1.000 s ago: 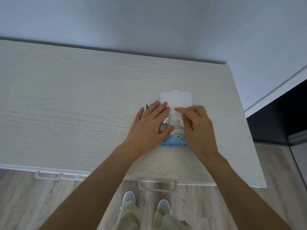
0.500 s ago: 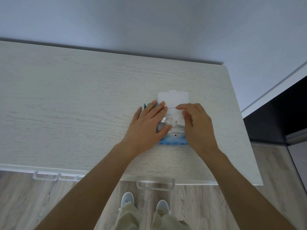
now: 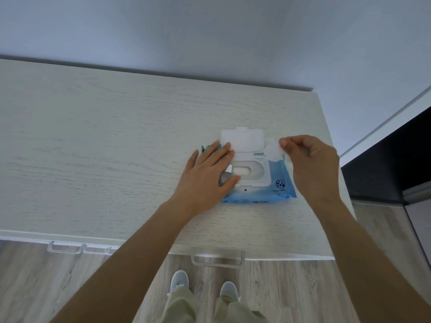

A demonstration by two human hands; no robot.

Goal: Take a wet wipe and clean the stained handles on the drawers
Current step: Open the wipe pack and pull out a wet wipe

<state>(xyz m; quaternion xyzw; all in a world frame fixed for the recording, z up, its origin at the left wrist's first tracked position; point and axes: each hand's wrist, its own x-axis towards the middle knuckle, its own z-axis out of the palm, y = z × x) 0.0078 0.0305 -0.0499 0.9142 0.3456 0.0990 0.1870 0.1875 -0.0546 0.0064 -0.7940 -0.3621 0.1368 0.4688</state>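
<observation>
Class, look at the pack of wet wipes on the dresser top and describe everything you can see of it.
The wipes pack is a soft blue-and-white pouch marked "50", lying flat near the right end of the dresser top. Its white plastic lid is flipped open away from the person, baring the oval opening. The left hand presses flat on its left part; the right hand pinches a wet wipe over its far right corner.

Pale wood-grain top (image 3: 93, 148), grey wall (image 3: 210, 31) behind, plank floor (image 3: 35, 287) w/ white shoes (image 3: 178, 282) below.

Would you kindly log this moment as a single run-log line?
left hand: presses wipe pack flat | right hand: pinches wet wipe, pulled clear | lid: open | drawer handles: untouched
</observation>
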